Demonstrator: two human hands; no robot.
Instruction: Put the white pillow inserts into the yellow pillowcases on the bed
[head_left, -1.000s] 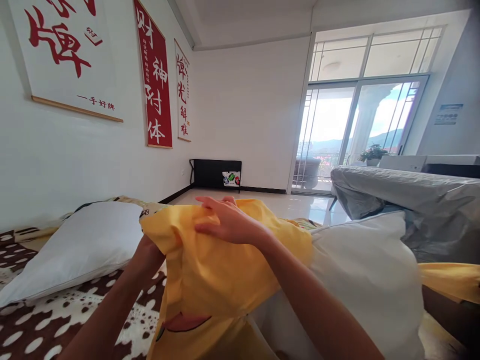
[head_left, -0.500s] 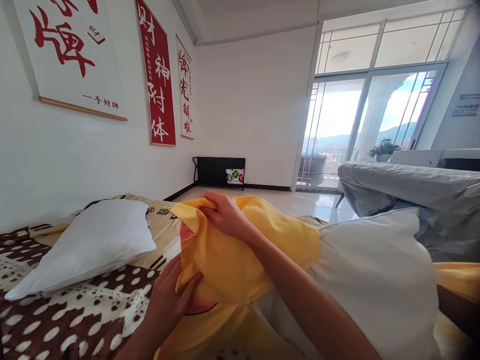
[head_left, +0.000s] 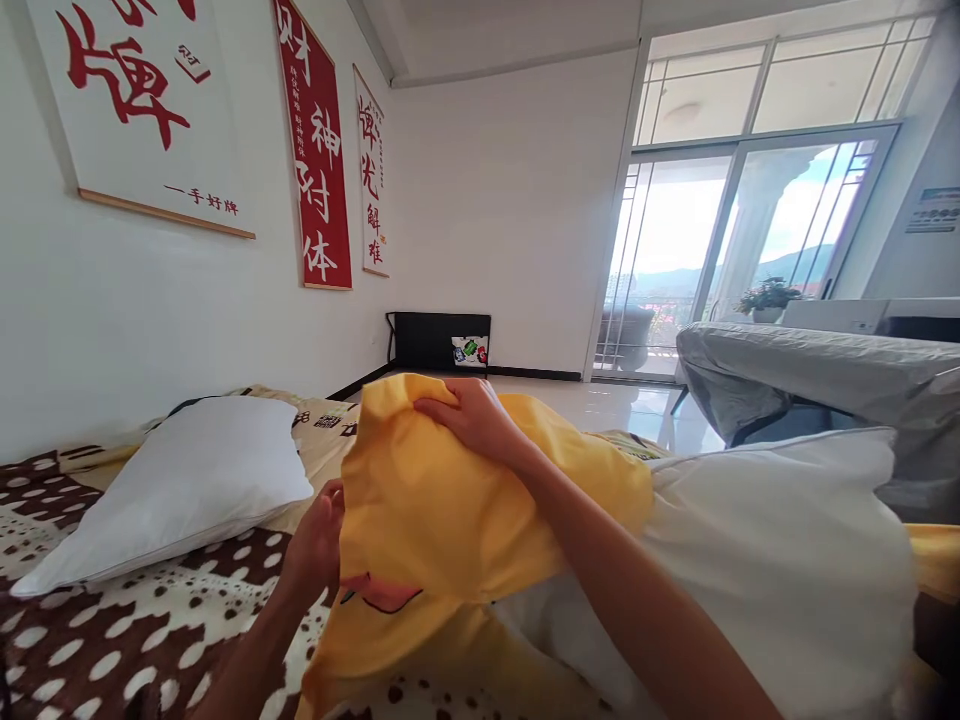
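A yellow pillowcase with a pinkish-red printed patch low on its left side is bunched partway over a white pillow. The bare end of that pillow sticks out to the right. From above, my right hand grips the upper edge of the pillowcase, thumb toward the left. My left hand is at the pillowcase's left edge, its fingers partly behind the cloth, so their grip is hidden. A second white pillow lies to the left, apart from both hands.
Beneath everything spreads a brown, cream and white patterned blanket. More yellow cloth shows at the far right. Beyond stand plastic-covered furniture, a black folded item by the wall and a glass sliding door.
My left hand has moved left, its thumb no longer in front of the cloth. My right hand has shifted slightly right, still gripping. The pillowcase's left end has spread taller, and the bare pillow reaches farther right.
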